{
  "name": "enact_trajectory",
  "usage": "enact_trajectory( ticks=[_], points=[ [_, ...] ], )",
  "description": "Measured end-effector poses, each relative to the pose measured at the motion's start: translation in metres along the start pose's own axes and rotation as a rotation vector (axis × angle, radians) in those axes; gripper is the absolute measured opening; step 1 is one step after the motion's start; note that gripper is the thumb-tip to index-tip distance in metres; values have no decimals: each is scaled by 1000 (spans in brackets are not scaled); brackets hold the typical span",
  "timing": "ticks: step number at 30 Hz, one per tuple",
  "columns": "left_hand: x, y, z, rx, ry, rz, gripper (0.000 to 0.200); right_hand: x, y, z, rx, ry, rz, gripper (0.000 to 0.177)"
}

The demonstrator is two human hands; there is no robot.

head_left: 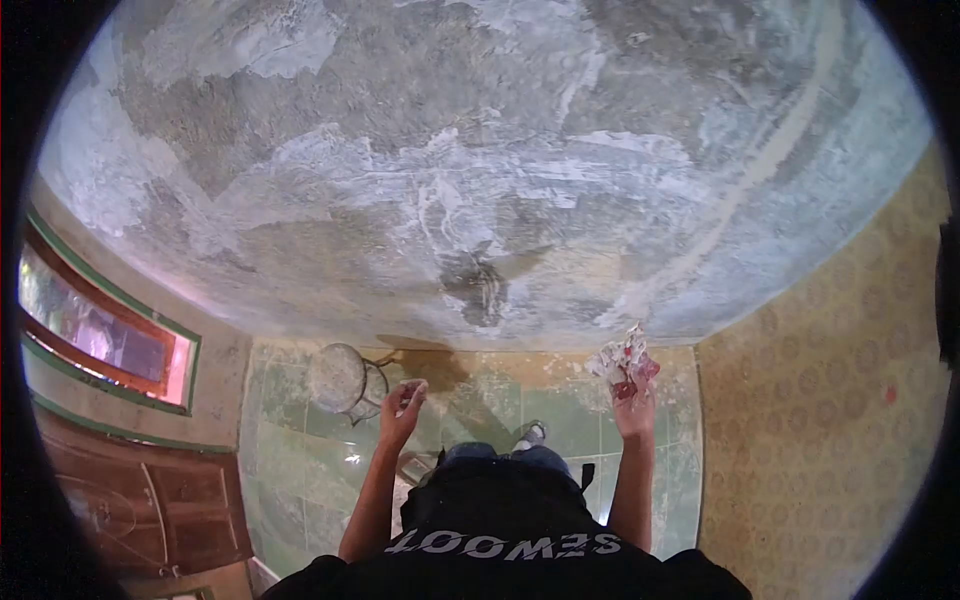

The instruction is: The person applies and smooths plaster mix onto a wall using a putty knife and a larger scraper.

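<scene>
My left hand (403, 408) is raised at the middle left, fingers bent in toward the thumb, with whitish fingertips. Nothing shows inside it. To its left stands a round-topped stool (340, 376) with thin curved metal legs. On the right, my right hand (632, 400) is closed around a red, white-smeared piece (640, 368), its kind hidden under the smears. White paste shows around the fingers. Both hands are in front of the lower part of a grey wall (480, 200) with uneven white patches and streaks.
Green floor tiles (480, 405) with whitish stains lie below. At left are a wood-framed window (100, 325) and a brown panelled door (150, 505). A patterned yellowish wall (820, 400) bounds the right side. One shoe (532, 434) shows below me.
</scene>
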State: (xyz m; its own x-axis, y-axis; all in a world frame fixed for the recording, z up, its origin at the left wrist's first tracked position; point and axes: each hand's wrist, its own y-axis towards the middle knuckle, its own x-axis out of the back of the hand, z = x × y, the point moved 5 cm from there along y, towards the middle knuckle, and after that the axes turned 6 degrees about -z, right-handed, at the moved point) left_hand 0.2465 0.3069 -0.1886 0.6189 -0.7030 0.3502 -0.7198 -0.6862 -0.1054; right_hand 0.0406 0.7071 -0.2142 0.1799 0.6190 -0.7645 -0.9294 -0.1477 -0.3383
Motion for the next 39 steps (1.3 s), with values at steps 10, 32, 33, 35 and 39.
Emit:
enact_trajectory(
  ticks=[10,32,33,35,39],
  points=[
    [28,110,-11,-107,-14,-1,28,-61,83,-63,43,-60,-26,31],
    [-125,256,185,67,710,1167,27,134,236,-503,139,32,-847,29],
    [-126,256,186,74,743,1178,27,134,242,-513,126,58,-866,29],
    [-129,253,180,116,775,1090,25,130,254,-521,123,122,-861,35],
    [-119,276,178,182,765,1051,26,108,270,-533,17,55,-909,32]
  ],
)
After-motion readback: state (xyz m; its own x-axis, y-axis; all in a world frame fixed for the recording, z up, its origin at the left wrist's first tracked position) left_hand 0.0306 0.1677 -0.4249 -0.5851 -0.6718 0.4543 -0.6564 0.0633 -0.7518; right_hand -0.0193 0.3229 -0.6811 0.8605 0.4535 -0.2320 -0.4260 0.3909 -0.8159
